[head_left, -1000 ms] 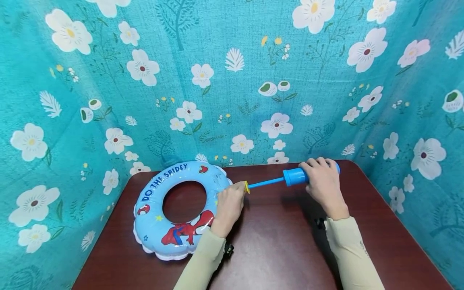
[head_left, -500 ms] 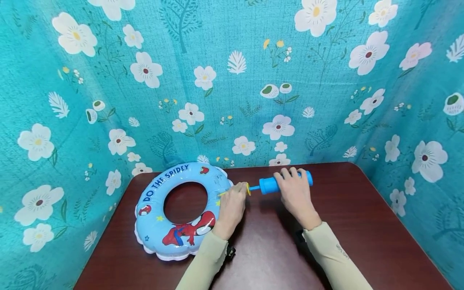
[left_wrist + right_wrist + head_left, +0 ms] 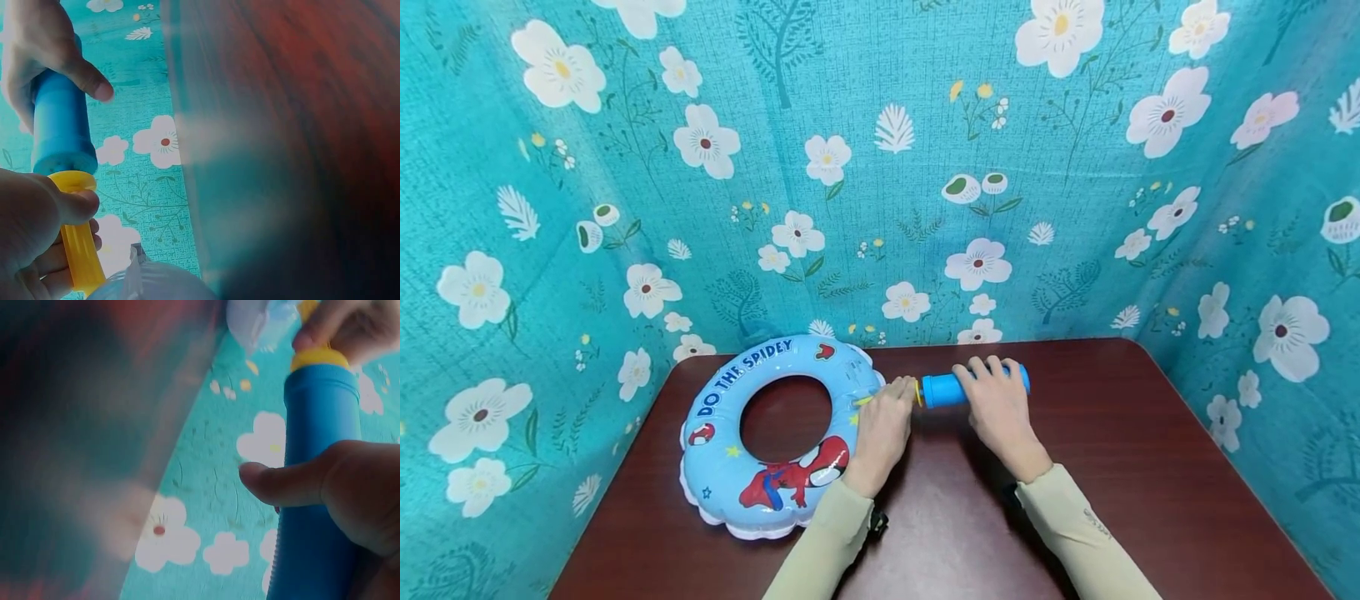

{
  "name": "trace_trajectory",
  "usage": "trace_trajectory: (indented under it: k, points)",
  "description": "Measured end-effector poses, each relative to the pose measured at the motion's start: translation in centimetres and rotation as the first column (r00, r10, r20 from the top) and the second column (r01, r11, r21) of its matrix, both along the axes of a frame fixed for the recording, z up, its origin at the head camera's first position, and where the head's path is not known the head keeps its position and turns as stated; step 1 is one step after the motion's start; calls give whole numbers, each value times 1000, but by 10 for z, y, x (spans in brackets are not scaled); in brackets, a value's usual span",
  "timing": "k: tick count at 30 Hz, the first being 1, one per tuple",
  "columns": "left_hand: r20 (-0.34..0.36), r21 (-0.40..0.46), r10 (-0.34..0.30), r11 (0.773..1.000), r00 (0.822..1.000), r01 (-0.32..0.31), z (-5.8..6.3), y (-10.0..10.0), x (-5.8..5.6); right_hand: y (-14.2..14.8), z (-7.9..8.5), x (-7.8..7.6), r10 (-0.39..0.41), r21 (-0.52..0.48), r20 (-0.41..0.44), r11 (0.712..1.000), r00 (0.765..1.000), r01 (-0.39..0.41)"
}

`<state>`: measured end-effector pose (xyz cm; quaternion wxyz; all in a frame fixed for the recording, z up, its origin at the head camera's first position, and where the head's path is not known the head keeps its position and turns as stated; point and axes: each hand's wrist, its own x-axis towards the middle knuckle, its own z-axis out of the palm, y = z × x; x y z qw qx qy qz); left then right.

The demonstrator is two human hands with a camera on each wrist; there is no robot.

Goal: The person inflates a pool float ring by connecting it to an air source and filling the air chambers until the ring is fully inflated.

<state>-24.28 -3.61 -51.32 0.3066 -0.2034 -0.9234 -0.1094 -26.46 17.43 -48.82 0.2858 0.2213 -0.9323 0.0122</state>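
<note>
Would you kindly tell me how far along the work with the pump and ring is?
Done: the ring already looks plump and rounded. In hand: the left hand holds the yellow nozzle at the ring's edge; the right hand grips the blue pump. Remaining: probably parting nozzle from ring; whether more strokes are needed, I cannot tell.

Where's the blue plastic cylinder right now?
In the head view, the blue plastic cylinder is gripped by the right hand, right of the pale-blue inflatable ring.

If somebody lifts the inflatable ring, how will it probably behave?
The inflatable ring is probably light for its size, since it looks air-filled. Its full, rounded sides suggest it should hold shape rather than flop. Glossy highlights hint at a slippery surface.
</note>
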Motion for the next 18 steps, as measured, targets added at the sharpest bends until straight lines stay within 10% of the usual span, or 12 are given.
trace_trajectory:
  k: [18]
  points:
    - [12, 54, 11, 998, 1000, -12, -1, -3, -3, 96, 36, -12, -40, -127, 1, 991, 999, 40]
